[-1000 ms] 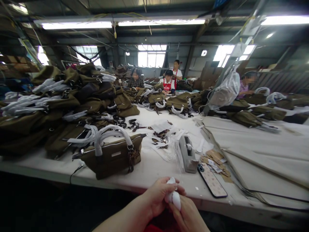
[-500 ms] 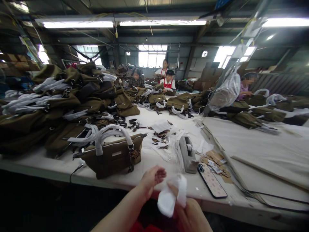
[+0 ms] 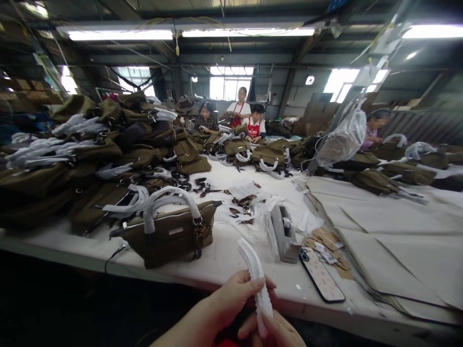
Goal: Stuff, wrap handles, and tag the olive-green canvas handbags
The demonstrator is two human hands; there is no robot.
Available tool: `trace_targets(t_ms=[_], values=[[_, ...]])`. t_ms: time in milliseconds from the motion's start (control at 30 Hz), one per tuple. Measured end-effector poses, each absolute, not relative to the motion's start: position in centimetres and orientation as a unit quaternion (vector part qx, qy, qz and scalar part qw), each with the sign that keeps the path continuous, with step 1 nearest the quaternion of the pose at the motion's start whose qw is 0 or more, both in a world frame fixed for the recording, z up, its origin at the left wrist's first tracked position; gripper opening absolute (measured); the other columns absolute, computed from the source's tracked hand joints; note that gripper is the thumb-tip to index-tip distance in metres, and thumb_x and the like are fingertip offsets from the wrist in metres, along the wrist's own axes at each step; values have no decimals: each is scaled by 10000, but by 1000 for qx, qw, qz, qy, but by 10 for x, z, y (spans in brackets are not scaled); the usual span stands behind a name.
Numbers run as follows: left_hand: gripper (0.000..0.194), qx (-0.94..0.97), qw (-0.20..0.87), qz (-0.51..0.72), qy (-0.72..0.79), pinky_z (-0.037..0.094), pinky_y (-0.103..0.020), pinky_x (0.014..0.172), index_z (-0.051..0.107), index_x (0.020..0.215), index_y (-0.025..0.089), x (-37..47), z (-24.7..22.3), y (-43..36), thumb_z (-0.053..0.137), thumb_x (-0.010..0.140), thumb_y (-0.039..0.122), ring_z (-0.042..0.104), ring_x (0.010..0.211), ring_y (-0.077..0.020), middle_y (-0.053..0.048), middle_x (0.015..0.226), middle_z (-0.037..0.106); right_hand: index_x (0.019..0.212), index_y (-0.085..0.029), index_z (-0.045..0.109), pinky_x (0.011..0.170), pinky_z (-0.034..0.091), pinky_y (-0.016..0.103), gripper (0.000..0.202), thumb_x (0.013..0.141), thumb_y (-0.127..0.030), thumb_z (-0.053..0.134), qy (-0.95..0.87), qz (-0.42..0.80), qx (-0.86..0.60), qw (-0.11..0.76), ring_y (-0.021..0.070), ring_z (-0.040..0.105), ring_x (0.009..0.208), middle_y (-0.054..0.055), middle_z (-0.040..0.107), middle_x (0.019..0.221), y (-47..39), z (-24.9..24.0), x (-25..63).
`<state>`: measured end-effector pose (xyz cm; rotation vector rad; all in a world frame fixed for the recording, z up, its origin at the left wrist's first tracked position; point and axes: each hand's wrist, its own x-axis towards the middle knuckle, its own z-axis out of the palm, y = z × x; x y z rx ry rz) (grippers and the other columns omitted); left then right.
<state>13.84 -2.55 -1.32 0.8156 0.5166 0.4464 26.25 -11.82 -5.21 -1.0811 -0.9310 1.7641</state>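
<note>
White foam sheet (image 3: pixel 256 274) now rolled into strip, pinched by both hands' fingers (image 3: pixel 249 289).

Bare table (image 3: pixel 231 262) lies between handbag (image 3: pixel 170 233) and tape dispenser (image 3: pixel 285 233).

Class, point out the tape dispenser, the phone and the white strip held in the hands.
tape dispenser (image 3: pixel 285 233): head view, its grey side.
phone (image 3: pixel 321 275): head view, its patterned back.
white strip (image 3: pixel 257 275): head view, its middle.

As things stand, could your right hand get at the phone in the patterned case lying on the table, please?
Probably yes: the phone in the patterned case lies near the table edge with nothing between, but the right hand is busy holding the rolled white foam strip.
</note>
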Motion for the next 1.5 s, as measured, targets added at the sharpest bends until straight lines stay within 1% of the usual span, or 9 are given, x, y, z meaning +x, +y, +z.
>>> trace_targets(t_ms=[67, 233, 433, 700, 867, 1067, 1167, 1333, 1500], values=[[506, 412, 843, 218, 270, 441, -219, 613, 684, 869, 82, 139, -15, -23, 762, 681, 545, 620, 630, -124, -90, 757, 698, 910, -103, 731, 514, 374, 217, 708, 835, -754, 462, -374, 698, -456, 406, 98, 453, 490, 23, 563, 557, -120, -54, 265], [529, 454, 789, 238, 340, 371, -231, 465, 689, 780, 91, 146, -27, -20, 761, 616, 589, 534, 469, -111, -64, 656, 674, 941, -113, 707, 513, 423, 256, 717, 825, -769, 444, -440, 621, -519, 389, 148, 533, 508, 57, 630, 602, -114, -60, 271], [462, 497, 754, 251, 348, 409, -248, 545, 700, 725, 82, 146, -34, -19, 808, 597, 513, 545, 568, -134, -46, 640, 653, 991, -178, 704, 847, 497, 376, 490, 789, -616, 621, -495, 390, -618, 471, 293, 635, 935, 117, 716, 970, -101, -59, 282], [310, 530, 750, 230, 322, 399, -201, 545, 730, 838, 87, 150, -40, -39, 825, 632, 299, 489, 591, -95, -4, 678, 638, 618, -162, 613, 559, 415, 254, 411, 671, -536, 775, -363, 428, -609, 560, 144, 491, 579, -4, 573, 573, -94, -59, 280], [460, 513, 754, 250, 325, 450, -212, 601, 727, 952, 117, 148, -37, -36, 875, 562, 310, 566, 679, -134, -20, 778, 693, 654, -155, 671, 561, 430, 261, 423, 648, -562, 782, -323, 466, -582, 583, 148, 506, 576, 9, 620, 587, -93, -51, 277], [373, 599, 718, 196, 295, 495, -278, 723, 721, 997, 109, 138, -31, -25, 691, 779, 410, 608, 755, -177, -58, 835, 723, 747, -145, 717, 597, 458, 275, 429, 658, -560, 782, -332, 455, -594, 575, 175, 554, 637, 39, 681, 671, -91, -49, 288], [351, 587, 718, 215, 306, 500, -289, 761, 715, 1010, 97, 137, -36, -23, 683, 779, 358, 626, 831, -203, -77, 910, 737, 737, -146, 717, 588, 450, 273, 419, 677, -557, 773, -341, 468, -584, 569, 166, 542, 622, 35, 677, 655, -91, -48, 290], [234, 612, 687, 205, 335, 473, -258, 647, 730, 917, 79, 136, -41, -25, 649, 735, 202, 606, 725, -178, -68, 829, 735, 753, -141, 737, 628, 465, 297, 431, 670, -561, 782, -353, 473, -584, 558, 198, 582, 667, 52, 701, 671, -91, -45, 285], [202, 635, 668, 198, 335, 440, -237, 581, 738, 854, 75, 132, -35, -26, 638, 752, 218, 584, 652, -158, -56, 746, 719, 691, -128, 721, 537, 411, 267, 452, 648, -571, 798, -337, 498, -583, 546, 149, 530, 555, 50, 694, 629, -92, -46, 285]])
